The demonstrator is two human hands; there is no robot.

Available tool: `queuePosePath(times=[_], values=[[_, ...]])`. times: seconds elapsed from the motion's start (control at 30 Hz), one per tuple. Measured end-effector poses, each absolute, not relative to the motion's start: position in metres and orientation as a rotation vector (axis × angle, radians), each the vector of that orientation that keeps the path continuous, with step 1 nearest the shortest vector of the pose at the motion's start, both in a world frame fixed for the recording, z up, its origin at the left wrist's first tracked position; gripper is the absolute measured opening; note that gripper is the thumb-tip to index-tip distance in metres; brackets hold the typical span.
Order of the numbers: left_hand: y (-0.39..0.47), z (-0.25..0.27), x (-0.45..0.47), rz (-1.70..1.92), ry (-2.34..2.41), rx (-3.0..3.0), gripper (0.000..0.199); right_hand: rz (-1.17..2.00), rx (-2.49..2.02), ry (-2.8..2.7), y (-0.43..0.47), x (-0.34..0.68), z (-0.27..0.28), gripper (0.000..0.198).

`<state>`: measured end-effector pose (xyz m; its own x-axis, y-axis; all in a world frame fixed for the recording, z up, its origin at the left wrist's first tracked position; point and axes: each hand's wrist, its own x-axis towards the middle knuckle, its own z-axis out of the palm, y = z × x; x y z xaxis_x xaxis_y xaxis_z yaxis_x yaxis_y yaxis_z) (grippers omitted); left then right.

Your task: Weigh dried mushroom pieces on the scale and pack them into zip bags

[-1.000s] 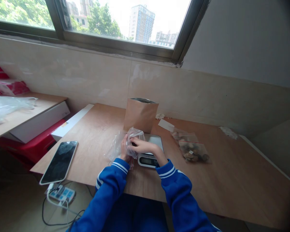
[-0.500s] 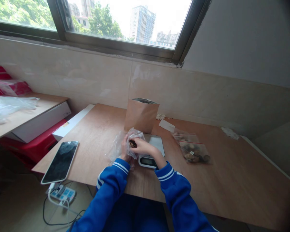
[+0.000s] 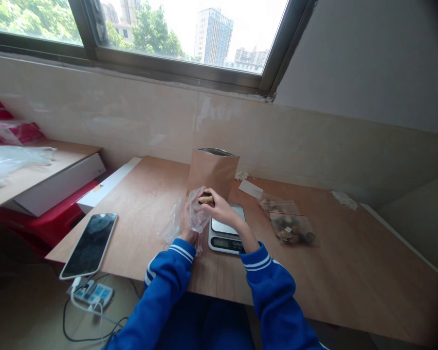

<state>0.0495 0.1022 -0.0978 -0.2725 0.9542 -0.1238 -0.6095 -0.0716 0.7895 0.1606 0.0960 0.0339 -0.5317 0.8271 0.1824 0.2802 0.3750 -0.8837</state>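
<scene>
My left hand (image 3: 187, 227) is closed around a clear plastic bag (image 3: 197, 214), its fingers partly hidden by the film. My right hand (image 3: 222, 211) pinches a dark brown and tan dried mushroom (image 3: 206, 199) at the bag's mouth. Just below my right hand lies a digital kitchen scale (image 3: 225, 243) with a steel plate, and no reading on its display can be made out. Behind both hands a brown kraft pouch (image 3: 212, 170) stands upright with its silvery mouth open. More loose clear plastic (image 3: 172, 224) lies to the left of my left hand.
On the right lie zip bags of dried mushrooms (image 3: 291, 229) and a white card (image 3: 251, 188). A phone (image 3: 89, 245) rests at the table's left edge, above a power strip (image 3: 95, 293) with cables. White crumpled scraps (image 3: 345, 199) lie near the wall.
My right hand has moved slightly up with the mushroom, which now shows more of its tan side. More of the scale is uncovered. My left hand stays on the bag.
</scene>
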Motion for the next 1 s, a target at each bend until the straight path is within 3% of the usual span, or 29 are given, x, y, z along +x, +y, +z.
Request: queuePosePath(times=[0.23,0.37,0.7,1.0], values=[[0.094,-0.088,0.047,1.617,0.883,0.459,0.054,0.442,-1.026,-1.766,0.167,0.159,0.114,0.032],[0.093,-0.086,0.048,1.617,0.870,0.453,0.056,0.145,-1.183,-1.784,0.220,0.147,0.126,0.032],[0.095,-0.086,0.048,1.628,0.883,0.392,0.056,0.082,-1.464,-2.184,0.217,0.144,0.115,0.028],[0.093,-0.082,0.046,1.622,0.861,0.423,0.051,-0.022,-1.603,-2.241,0.199,0.145,0.118,0.054]])
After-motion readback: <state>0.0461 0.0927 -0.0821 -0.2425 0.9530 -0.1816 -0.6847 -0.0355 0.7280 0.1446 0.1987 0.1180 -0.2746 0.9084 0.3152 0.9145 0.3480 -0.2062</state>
